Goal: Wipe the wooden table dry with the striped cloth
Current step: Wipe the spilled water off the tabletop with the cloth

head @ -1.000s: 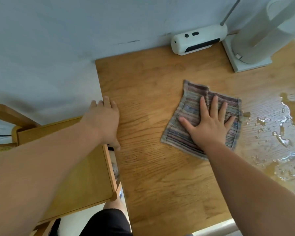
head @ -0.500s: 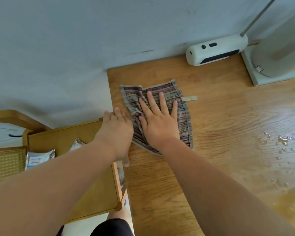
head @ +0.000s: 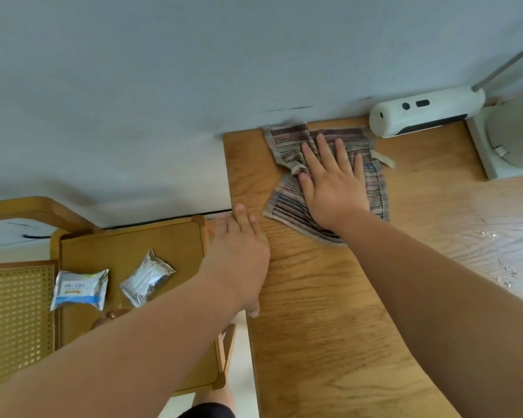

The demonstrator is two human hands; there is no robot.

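The striped cloth (head: 287, 203) lies bunched near the far left corner of the wooden table (head: 329, 312), its top edge against the wall. My right hand (head: 332, 182) presses flat on it with fingers spread. My left hand (head: 239, 251) rests palm down on the table's left edge, fingers together, holding nothing. Water droplets (head: 507, 273) glisten on the wood at the far right.
A white handheld device (head: 423, 116) lies along the wall beside the cloth. A white square base (head: 495, 158) stands at the right. Left of the table is a lower wooden tray table (head: 127, 245) with two foil packets (head: 79, 289), and a cane panel (head: 15, 318).
My right hand has pushed the cloth left and then away toward the wall, bunching it. The view has swung left, so the puddle has slid mostly out of frame.
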